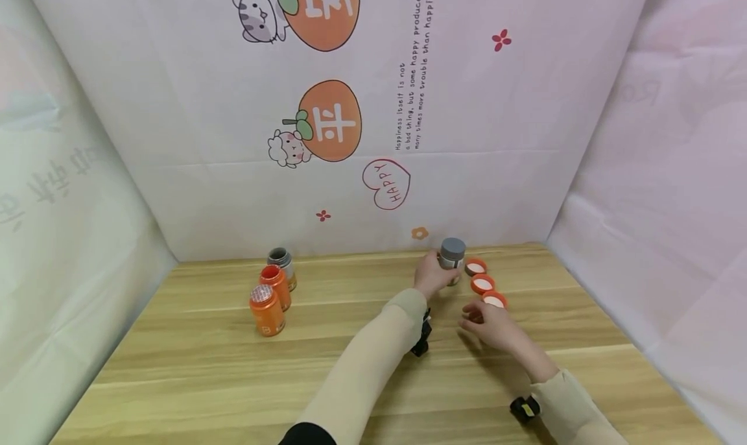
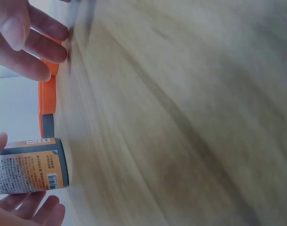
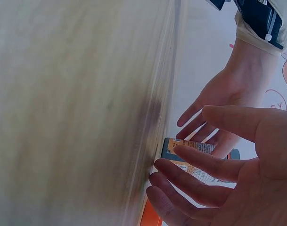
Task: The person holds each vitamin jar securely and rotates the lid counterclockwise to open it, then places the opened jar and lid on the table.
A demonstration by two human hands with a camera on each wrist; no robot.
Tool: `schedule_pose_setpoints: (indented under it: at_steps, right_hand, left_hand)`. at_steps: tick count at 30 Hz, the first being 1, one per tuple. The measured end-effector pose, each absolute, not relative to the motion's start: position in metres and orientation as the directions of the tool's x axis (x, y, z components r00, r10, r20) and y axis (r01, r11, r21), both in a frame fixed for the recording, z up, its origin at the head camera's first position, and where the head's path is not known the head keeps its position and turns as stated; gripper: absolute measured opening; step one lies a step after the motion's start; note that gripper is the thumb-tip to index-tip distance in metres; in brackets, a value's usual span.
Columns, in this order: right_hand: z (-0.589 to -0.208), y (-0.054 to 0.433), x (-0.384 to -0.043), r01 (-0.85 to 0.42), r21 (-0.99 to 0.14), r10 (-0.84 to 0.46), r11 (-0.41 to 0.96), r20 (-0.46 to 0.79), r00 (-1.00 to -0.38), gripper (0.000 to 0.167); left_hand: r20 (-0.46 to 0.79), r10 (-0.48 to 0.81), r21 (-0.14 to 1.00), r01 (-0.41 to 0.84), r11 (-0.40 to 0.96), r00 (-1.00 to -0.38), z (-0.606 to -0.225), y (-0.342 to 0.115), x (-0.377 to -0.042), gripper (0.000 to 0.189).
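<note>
Near the back edge of the table, my left hand (image 1: 433, 275) grips a jar with a grey lid (image 1: 452, 245). Its orange and grey label (image 2: 30, 165) shows in the left wrist view, with fingers on one side and the thumb on the other. My right hand (image 1: 495, 327) is just in front of a row of upturned lids, fingers apart and loosely bent, holding nothing. The nearest lid (image 1: 495, 298) and the middle lid (image 1: 483, 283) are orange with pale insides. A third lid (image 1: 475, 266) at the back has a darker rim.
On the left of the wooden table (image 1: 222, 380) stand several jars in a slanting row: a grey one (image 1: 281, 258) without a lid, an open orange one (image 1: 275, 277), and another orange one (image 1: 267, 314) with a patterned pale top. Printed white cloth (image 1: 467, 140) hangs behind and on both sides.
</note>
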State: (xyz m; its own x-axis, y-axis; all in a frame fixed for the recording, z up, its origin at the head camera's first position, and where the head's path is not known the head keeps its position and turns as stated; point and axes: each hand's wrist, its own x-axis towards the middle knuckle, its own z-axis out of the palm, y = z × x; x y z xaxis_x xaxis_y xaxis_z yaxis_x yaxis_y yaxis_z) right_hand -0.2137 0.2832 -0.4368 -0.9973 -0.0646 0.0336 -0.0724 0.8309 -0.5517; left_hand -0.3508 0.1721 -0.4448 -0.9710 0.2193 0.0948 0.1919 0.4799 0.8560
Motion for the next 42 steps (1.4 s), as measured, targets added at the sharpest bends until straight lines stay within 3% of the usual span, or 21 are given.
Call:
schedule_pose_setpoints:
  at_steps: [13, 25, 35, 42]
  right_hand:
    - [-0.438, 0.281, -0.216, -0.087, -0.533, -0.073, 0.842, 0.047, -0.996, 0.035]
    - [-0.438, 0.281, -0.218, -0.094, -0.533, -0.078, 0.841, 0.053, -0.996, 0.034]
    - [-0.436, 0.282, -0.215, -0.087, -0.541, -0.083, 0.837, 0.033, -0.996, 0.038]
    - [-0.436, 0.283, -0.219, -0.076, -0.551, -0.074, 0.831, 0.025, -0.997, 0.039]
  left_hand:
    - [0.092, 0.214, 0.902, 0.173, 0.396, -0.972, -0.453, 0.167, -0.355, 0.046]
    - [0.087, 0.222, 0.878, 0.18, 0.444, -0.971, -0.451, 0.166, -0.356, 0.051]
    - [0.065, 0.21, 0.914, 0.142, 0.379, -0.976, -0.455, 0.16, -0.351, 0.036]
    - [0.106, 0.182, 0.931, 0.161, 0.327, -0.978, -0.452, 0.154, -0.346, 0.039]
